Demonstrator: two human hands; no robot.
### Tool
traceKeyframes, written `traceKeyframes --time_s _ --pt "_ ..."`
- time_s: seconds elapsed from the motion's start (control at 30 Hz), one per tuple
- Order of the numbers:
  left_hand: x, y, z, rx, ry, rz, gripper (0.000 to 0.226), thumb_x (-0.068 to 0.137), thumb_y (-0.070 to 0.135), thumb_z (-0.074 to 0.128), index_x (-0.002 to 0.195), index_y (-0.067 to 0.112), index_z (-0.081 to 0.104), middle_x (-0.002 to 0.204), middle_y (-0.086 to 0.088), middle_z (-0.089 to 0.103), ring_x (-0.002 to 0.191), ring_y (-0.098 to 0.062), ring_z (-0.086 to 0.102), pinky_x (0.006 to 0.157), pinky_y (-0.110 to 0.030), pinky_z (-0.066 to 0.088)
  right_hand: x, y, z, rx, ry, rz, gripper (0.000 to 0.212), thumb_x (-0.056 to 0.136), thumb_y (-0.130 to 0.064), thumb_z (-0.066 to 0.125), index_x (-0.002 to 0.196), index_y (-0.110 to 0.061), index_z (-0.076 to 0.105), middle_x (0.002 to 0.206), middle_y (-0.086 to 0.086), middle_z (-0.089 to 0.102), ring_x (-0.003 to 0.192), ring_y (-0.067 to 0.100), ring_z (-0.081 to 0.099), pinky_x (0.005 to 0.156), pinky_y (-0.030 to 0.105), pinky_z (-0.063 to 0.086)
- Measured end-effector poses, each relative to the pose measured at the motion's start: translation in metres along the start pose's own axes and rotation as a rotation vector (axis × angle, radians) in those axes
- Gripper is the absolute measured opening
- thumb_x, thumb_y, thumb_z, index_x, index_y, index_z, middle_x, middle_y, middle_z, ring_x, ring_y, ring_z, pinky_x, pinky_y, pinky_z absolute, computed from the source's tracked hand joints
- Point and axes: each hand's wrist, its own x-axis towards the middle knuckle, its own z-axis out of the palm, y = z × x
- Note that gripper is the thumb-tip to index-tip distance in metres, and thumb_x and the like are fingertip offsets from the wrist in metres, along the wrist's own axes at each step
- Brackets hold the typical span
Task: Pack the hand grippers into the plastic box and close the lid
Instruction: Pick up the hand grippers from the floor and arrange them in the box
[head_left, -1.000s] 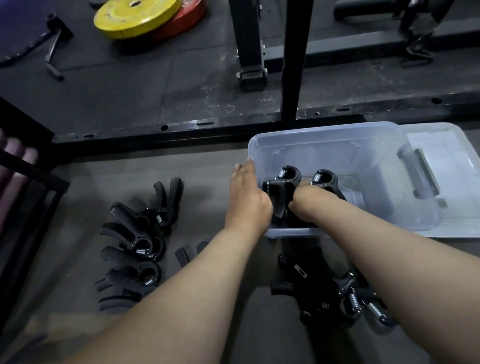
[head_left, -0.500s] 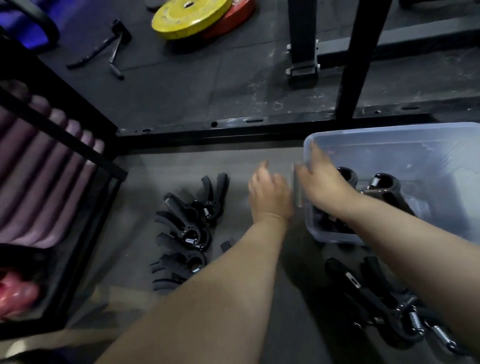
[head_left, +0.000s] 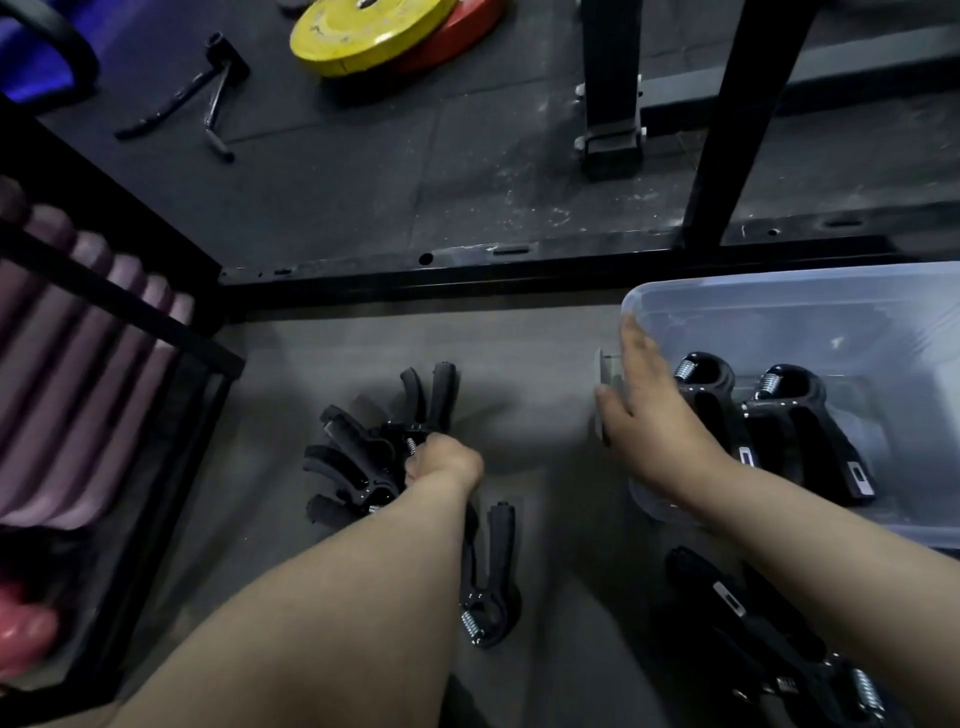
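Note:
A clear plastic box (head_left: 737, 296) stands on the floor at the right, with two black hand grippers (head_left: 769, 415) upright inside it. My right hand (head_left: 649, 410) rests with straight fingers on the box's left end, over its handle. My left hand (head_left: 447, 462) is curled around the spring end of a hand gripper in a pile of several black grippers (head_left: 358, 457) on the floor to the left. One more gripper (head_left: 488, 577) lies beside my left forearm. Other grippers (head_left: 779, 649) lie under my right forearm. The lid is out of view.
A black rack frame bar (head_left: 519, 270) runs across the floor behind the box, with an upright post (head_left: 737, 119). A rack of purple rolls (head_left: 78, 364) stands at the left. Yellow and red weight plates (head_left: 374, 31) lie at the back.
My left hand has dropped from beside the box onto the pile of grippers and curled round one. My right hand has come out of the box onto its left end. The view has swung left.

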Motion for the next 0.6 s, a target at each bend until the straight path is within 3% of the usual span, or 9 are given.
traceKeyframes --time_s 0.2,0.3,0.4,0.5,0.6 --pt "0.004 0.001 0.015 0.253 0.108 0.106 0.046 0.088 0.018 0.052 0.133 0.013 0.041 0.142 -0.010 0.046 0.131 -0.030 0.039 0.108 -0.039 0.031 -0.004 -0.005 -0.002 0.033 -0.010 0.022 0.076 0.100 -0.019 0.040 0.155 -0.030 -0.012 0.164 -0.004 -0.007 0.149 0.007 -0.004 0.108 0.018 0.004" --pt "-0.001 -0.001 0.026 0.233 0.099 0.167 0.037 0.089 0.014 0.051 0.123 0.011 0.037 0.132 -0.014 0.055 0.125 -0.033 0.047 0.099 -0.040 0.037 -0.003 -0.003 0.000 0.002 0.001 0.024 0.076 0.099 -0.019 0.040 0.155 -0.027 -0.010 0.164 -0.002 -0.005 0.150 0.010 -0.001 0.108 0.018 0.004" --pt "-0.014 -0.002 0.031 0.262 0.097 0.211 0.043 0.084 0.021 0.062 0.117 0.010 0.035 0.119 -0.014 0.062 0.116 -0.033 0.055 0.092 -0.039 0.041 -0.001 -0.002 0.001 -0.022 0.010 0.020 0.076 0.099 -0.019 0.040 0.156 -0.024 -0.009 0.164 -0.001 -0.004 0.150 0.012 0.000 0.107 0.017 0.005" --pt "-0.023 0.003 0.028 0.298 0.283 0.287 0.041 0.080 0.027 0.060 0.113 0.010 0.043 0.115 -0.011 0.064 0.113 -0.031 0.053 0.091 -0.040 0.036 -0.001 -0.003 0.001 -0.032 0.019 0.024 0.075 0.098 -0.019 0.040 0.156 -0.024 -0.008 0.164 -0.002 -0.004 0.150 0.012 0.001 0.106 0.017 0.006" --pt "-0.023 0.016 0.017 0.084 0.501 0.316 0.034 0.083 0.023 0.052 0.113 0.007 0.052 0.111 -0.014 0.065 0.109 -0.034 0.052 0.091 -0.044 0.031 -0.001 -0.003 0.002 -0.023 0.024 0.031 0.075 0.099 -0.019 0.040 0.156 -0.025 -0.007 0.164 -0.002 -0.003 0.150 0.012 0.002 0.106 0.017 0.008"
